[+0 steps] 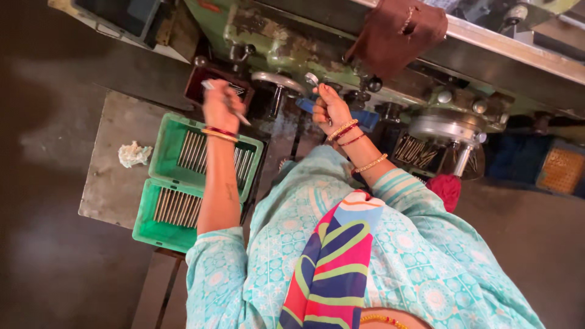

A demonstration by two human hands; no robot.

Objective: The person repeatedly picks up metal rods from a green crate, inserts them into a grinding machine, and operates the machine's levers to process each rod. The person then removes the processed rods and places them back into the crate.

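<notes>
Patterned turquoise sleeves reach forward: the left hand grips a thin metal rod above two green crates full of similar rods, while the right hand clasps a small metal piece at the green machine. Many rods wait.

Left hand raised over upper green crate, closed on thin metal rod held aslant. Right hand up against green machine, fingers curled near small metal lever; grip there not clear. Blue-handled tool just behind right wrist. Both crates, lower green crate too, filled with rows of metal rods. Crumpled white rag on grey metal table, beside crates. Brown cloth draped over machine top.
</notes>
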